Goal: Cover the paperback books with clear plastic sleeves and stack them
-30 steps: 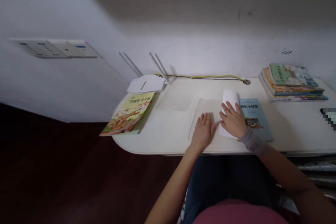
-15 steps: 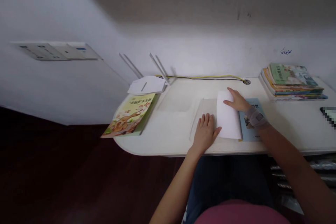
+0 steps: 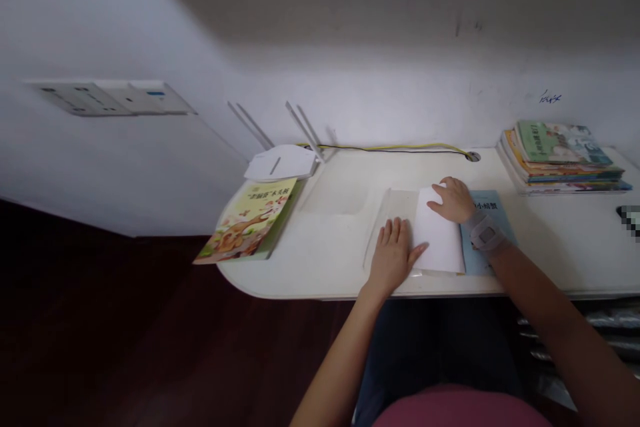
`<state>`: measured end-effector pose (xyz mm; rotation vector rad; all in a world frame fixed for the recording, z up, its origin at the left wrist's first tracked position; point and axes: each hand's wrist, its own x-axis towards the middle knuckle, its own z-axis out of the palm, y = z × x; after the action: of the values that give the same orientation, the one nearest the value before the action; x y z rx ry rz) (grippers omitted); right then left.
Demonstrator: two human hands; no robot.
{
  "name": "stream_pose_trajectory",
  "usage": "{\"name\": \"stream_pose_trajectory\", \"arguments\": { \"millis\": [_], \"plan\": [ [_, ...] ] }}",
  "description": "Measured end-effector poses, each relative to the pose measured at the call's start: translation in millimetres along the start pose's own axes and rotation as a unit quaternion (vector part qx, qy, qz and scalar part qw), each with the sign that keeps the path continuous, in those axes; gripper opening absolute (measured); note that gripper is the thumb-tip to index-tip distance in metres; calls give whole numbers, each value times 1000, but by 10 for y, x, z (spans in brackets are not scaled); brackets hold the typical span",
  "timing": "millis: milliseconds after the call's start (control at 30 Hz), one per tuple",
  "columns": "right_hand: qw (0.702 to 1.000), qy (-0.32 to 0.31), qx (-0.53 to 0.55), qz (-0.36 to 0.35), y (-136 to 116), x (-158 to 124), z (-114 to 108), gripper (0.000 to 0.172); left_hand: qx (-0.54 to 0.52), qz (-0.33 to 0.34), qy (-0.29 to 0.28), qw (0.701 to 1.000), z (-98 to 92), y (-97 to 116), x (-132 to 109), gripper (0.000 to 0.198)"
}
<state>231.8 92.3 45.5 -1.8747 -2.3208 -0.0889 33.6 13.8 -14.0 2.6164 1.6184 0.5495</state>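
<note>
A blue book [image 3: 500,219] lies on the white desk in front of me, its right part partly hidden by my wrist. The white inner side of its cover or a page [image 3: 439,247] faces up, left of the blue part. Clear plastic film, apparently a book cover [image 3: 401,203], extends left from it. My left hand [image 3: 393,257] rests flat on the film, fingers stretched, thumb touching the white sheet's edge. Spread across the upper part of the white sheet is my right hand [image 3: 453,200], palm down, thumb apart from the slightly bent fingers.
A white router [image 3: 280,163] with raised antennas stands at the back left. A yellow-green book [image 3: 247,223] overhangs the desk's left edge. Another clear film [image 3: 335,192] lies beside the router. Several stacked books [image 3: 565,160] sit at the right, near a dark device [image 3: 627,220].
My right hand has come down and slightly towards me onto the white sheet, which now lies flatter. My left hand stays nearly in place on the film.
</note>
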Motion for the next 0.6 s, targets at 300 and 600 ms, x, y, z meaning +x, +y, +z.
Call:
{"name": "stream_pose_trajectory", "arguments": {
  "millis": [300, 600],
  "plan": [
    [998, -27, -36, -40, 11, -34, -70, 39, 4, -1, -9, 1000, -20, 5, -2, 73],
    [997, -48, -36, -52, 28, -30, -77, 41, 5, -2, -16, 1000, -39, 5, 4, 73]
  ]
}}
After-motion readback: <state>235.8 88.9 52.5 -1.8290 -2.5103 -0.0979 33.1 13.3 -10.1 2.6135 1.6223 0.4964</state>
